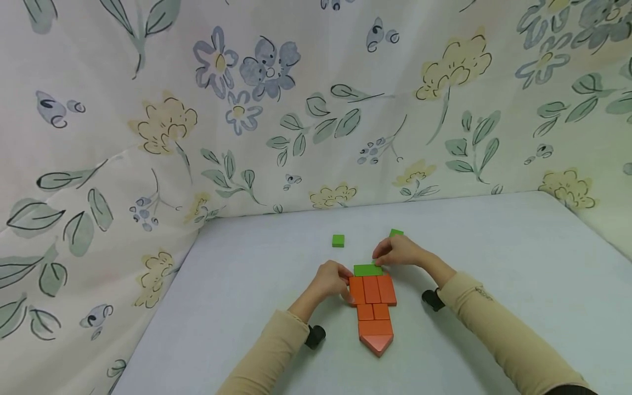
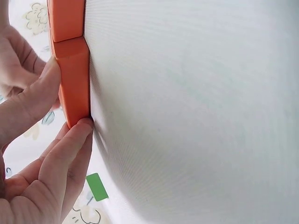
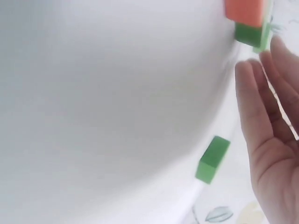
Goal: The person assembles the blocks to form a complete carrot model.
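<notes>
Flat orange blocks lie together on the white table, with three tall blocks (image 1: 372,289) side by side, smaller ones below and a pointed block (image 1: 377,344) at the near end. My left hand (image 1: 333,280) holds the leftmost orange block (image 2: 74,84) between thumb and fingers, fingertips at its far corner. Against the far edge of the tall blocks lies a green block (image 1: 365,270). My right hand (image 1: 399,251) is just behind it, fingertips close to a small bit of green. In the right wrist view its fingers are extended, a small gap from the green block (image 3: 247,35).
Farther back lie a small green block (image 1: 338,241) and another green block (image 1: 396,232), partly behind my right hand. Flowered cloth (image 1: 306,109) hangs along the far and left sides of the table. A dark wrist camera (image 1: 315,337) hangs under my left sleeve.
</notes>
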`<state>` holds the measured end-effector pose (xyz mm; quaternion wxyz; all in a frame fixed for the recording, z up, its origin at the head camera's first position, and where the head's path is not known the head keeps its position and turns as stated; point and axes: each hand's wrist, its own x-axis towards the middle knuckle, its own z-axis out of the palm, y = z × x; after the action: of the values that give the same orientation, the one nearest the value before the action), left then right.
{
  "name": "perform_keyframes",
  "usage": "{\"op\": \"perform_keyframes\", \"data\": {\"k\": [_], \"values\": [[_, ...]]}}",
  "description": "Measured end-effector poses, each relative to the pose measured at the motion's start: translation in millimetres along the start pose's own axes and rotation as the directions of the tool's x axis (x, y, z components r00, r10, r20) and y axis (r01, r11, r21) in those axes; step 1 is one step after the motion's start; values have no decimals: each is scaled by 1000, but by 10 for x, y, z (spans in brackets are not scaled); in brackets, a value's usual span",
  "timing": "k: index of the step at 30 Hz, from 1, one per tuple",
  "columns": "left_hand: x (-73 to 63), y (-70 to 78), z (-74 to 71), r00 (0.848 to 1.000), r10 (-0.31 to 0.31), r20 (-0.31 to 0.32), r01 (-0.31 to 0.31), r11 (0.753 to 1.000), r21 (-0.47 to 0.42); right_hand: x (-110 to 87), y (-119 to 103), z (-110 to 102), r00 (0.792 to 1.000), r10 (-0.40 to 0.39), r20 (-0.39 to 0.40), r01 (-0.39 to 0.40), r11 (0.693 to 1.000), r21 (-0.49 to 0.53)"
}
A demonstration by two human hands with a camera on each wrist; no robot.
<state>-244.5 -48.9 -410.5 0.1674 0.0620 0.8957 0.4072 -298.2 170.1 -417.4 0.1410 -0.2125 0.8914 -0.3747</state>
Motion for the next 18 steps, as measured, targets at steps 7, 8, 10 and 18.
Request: {"op": "perform_keyframes", "data": {"k": [7,8,10,18], "values": [[-3,-22,-45,1000,-5,-1,5,1000,-19,405,-148,41,996,64,-68,-66,997,-32],[-4,-25,-48,1000,-4,1,4,1000,-27,458,-176,60,995,60,-79,-63,997,-37],[-9,-28,-46,1000,2,2,-2,999,-39,554,-229,98,993,47,-104,-52,997,-49],[4,-29,-22,1000,23,0,-23,999,-40,785,-412,191,987,29,-160,-59,981,-184]]}}
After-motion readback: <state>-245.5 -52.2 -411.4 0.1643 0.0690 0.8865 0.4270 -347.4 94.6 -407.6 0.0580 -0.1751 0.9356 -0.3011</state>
